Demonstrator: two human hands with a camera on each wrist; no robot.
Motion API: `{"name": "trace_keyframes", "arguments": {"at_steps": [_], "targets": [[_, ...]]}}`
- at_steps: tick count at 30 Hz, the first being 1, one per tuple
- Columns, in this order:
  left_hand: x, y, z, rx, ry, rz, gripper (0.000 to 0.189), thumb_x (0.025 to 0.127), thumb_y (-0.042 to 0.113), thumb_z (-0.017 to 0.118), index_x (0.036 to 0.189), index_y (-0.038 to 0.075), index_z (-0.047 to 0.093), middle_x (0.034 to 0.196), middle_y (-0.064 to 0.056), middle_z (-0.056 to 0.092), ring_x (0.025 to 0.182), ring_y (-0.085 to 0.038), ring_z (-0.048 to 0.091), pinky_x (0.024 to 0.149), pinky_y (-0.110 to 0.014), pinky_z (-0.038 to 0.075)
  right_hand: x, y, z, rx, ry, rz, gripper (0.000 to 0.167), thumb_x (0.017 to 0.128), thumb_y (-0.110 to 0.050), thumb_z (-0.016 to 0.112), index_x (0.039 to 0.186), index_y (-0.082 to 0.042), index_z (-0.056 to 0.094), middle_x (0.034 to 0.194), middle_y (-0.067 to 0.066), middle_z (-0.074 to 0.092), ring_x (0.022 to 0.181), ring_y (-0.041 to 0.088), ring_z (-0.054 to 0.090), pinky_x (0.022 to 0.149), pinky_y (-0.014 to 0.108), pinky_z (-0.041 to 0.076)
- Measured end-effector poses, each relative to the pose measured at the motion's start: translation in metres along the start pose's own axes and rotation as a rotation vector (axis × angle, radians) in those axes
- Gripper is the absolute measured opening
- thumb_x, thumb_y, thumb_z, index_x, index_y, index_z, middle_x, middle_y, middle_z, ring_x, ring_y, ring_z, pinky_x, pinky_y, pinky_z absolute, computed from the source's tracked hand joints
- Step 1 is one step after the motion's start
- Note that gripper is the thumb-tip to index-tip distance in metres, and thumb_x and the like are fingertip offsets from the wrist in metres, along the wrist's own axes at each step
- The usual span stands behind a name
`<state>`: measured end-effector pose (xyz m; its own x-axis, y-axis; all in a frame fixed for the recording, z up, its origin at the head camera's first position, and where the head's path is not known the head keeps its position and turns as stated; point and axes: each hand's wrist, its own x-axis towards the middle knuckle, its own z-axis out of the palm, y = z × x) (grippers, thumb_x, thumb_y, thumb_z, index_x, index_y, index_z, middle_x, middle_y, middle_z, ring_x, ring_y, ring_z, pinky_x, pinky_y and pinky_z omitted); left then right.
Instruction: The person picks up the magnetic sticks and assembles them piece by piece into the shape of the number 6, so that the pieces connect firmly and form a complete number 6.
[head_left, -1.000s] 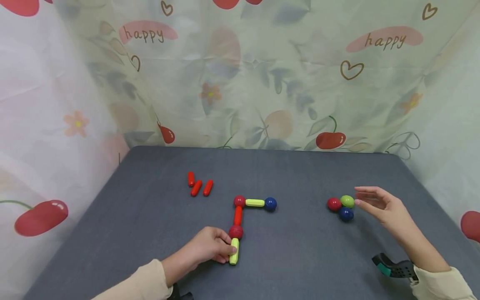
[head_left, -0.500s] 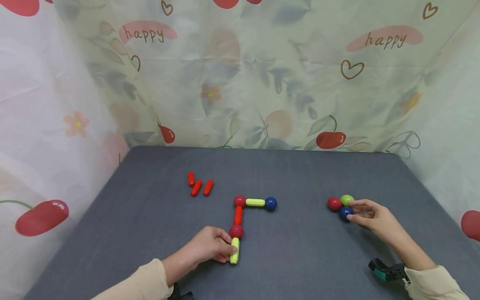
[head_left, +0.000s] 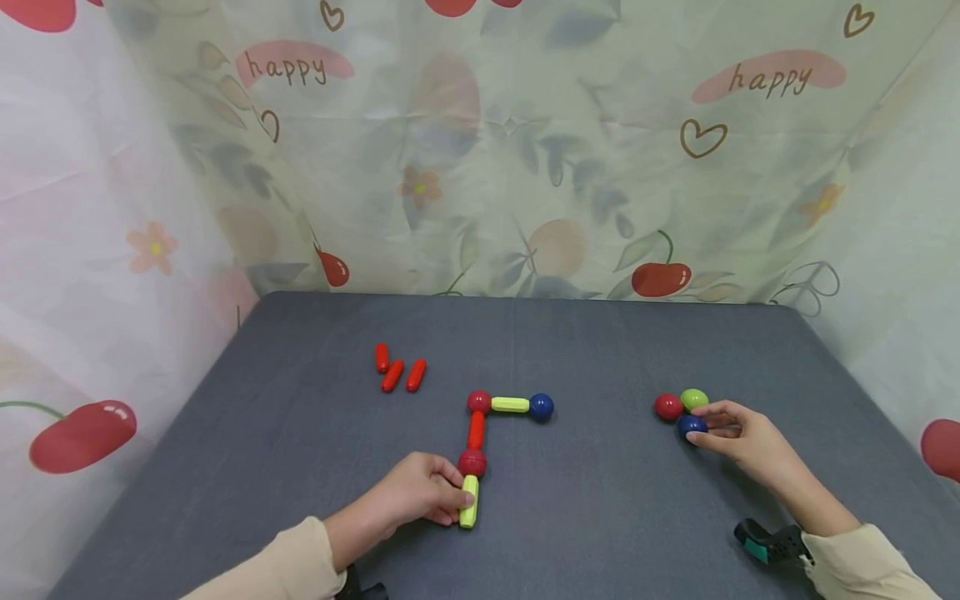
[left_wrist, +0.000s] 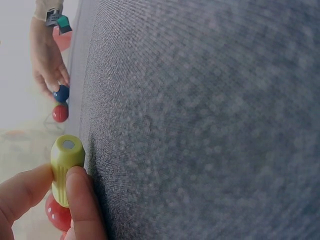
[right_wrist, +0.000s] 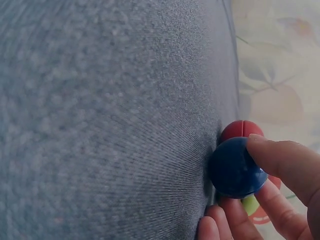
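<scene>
At lower centre our left hand pinches a yellow rod, seemingly to steady it, while our right hand grips a blue ball at right.

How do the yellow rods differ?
The near yellow rod is pinched by the left hand; the far yellow rod is untouched. The near rod meets the near red ball, its other end free; the far rod links the far red ball and blue ball. Both are yellow.
</scene>
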<state>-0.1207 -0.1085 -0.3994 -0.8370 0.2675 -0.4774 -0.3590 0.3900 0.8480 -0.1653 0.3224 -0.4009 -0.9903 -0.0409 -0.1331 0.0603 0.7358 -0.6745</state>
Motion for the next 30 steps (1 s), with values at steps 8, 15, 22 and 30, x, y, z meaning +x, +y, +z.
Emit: {"name": "trace_keyframes", "arguments": {"at_steps": [8,15,22,30], "targets": [[0.0,0.0,0.0,0.012,0.004,-0.013,0.023,0.08,0.01,0.077,0.094,0.0,0.062,0.07,-0.002,0.065,0.06,-0.01,0.06,0.059,-0.027,0.055,-0.002,-0.002,0.0,-0.024,0.018,-0.005,0.052,0.087,-0.037,0.072,0.12,0.002,0.059,0.117,0.025,0.062,0.096,0.023,0.063,0.069,0.027,0.05],[0.001,0.0,0.0,0.014,0.007,-0.026,0.023,0.08,0.01,0.077,0.094,0.0,0.062,0.071,-0.003,0.065,0.06,-0.01,0.06,0.059,-0.027,0.055,-0.005,-0.006,-0.003,-0.011,0.012,-0.009,0.05,0.087,-0.035,0.072,0.119,0.002,0.059,0.113,0.022,0.063,0.094,0.02,0.065,0.07,0.028,0.05],[0.003,-0.001,0.0,0.017,0.012,-0.033,0.022,0.08,0.01,0.077,0.093,0.001,0.062,0.071,-0.003,0.065,0.059,-0.01,0.06,0.059,-0.027,0.055,-0.009,-0.016,-0.003,0.042,-0.007,-0.005,0.053,0.088,-0.035,0.071,0.123,0.001,0.056,0.121,0.026,0.058,0.103,0.03,0.065,0.072,0.027,0.052],[0.003,-0.001,0.0,0.014,0.01,-0.032,0.023,0.08,0.011,0.078,0.094,0.001,0.062,0.071,-0.003,0.066,0.06,-0.01,0.061,0.059,-0.027,0.056,-0.017,-0.043,0.002,0.088,-0.046,-0.024,0.057,0.09,-0.042,0.067,0.133,-0.006,0.056,0.137,0.027,0.048,0.117,0.038,0.056,0.085,0.043,0.052]]}}
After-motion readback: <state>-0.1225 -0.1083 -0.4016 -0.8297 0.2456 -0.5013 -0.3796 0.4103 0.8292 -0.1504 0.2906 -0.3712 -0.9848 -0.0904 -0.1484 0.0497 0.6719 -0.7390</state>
